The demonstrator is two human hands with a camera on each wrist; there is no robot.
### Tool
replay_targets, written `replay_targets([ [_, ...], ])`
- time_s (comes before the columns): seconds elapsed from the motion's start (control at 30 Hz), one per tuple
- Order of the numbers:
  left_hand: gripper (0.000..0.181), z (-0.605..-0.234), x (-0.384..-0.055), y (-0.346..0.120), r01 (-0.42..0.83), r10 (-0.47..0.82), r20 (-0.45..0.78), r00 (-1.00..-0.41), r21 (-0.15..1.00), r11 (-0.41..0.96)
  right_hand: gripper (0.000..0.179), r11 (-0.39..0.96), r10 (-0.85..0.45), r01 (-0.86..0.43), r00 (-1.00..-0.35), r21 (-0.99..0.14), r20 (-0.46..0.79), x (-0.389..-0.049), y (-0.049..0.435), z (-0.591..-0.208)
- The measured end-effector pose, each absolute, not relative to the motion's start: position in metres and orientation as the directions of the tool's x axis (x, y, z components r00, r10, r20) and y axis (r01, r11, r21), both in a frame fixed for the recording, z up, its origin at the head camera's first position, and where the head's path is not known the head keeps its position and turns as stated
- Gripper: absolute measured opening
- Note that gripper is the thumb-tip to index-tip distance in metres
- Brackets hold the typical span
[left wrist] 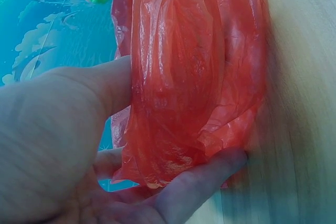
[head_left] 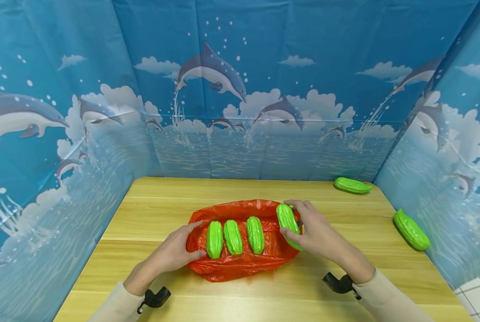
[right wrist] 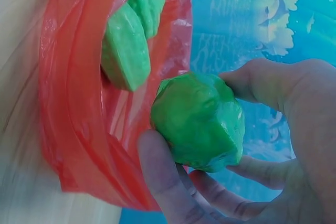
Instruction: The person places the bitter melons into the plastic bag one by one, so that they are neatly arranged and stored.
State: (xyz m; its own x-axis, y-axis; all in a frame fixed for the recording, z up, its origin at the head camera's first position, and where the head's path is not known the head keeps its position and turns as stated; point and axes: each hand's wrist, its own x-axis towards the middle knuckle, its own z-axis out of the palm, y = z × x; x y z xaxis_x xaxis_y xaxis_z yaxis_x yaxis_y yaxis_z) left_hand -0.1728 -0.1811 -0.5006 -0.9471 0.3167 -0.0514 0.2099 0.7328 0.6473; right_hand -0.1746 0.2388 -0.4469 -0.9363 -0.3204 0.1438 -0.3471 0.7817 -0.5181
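A red plastic bag (head_left: 240,268) lies spread on the table with its mouth facing up. Three ribbed green bitter melons sit side by side in it: a left one (head_left: 214,240), a middle one (head_left: 233,237) and a right one (head_left: 255,235). My right hand (head_left: 314,230) grips another bitter melon (right wrist: 199,121) between thumb and fingers, over the bag's right end. At the left end, my left hand (head_left: 175,250) holds the bag's rim, thumb and fingers on opposite sides of the red plastic (left wrist: 178,77).
One more bitter melon (head_left: 352,185) lies at the table's far right corner, and another (head_left: 411,230) by the right edge. A dolphin-printed blue curtain (head_left: 264,147) stands around the wooden table (head_left: 151,201) at the back and both sides.
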Motion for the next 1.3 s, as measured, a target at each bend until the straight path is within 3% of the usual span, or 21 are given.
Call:
replay_targets([
  [0.5, 0.090, -0.500, -0.172, -0.181, 0.208, 0.316, -0.052, -0.947, 0.649, 0.732, 0.074, 0.776, -0.376, -0.396, -0.915, -0.491, 0.145, -0.183, 0.220, -0.461],
  [1.3, 0.090, -0.499, -0.172, -0.180, 0.200, 0.314, -0.061, -0.948, 0.652, 0.731, 0.079, 0.785, -0.357, -0.358, -0.928, -0.506, 0.104, -0.196, 0.203, -0.473],
])
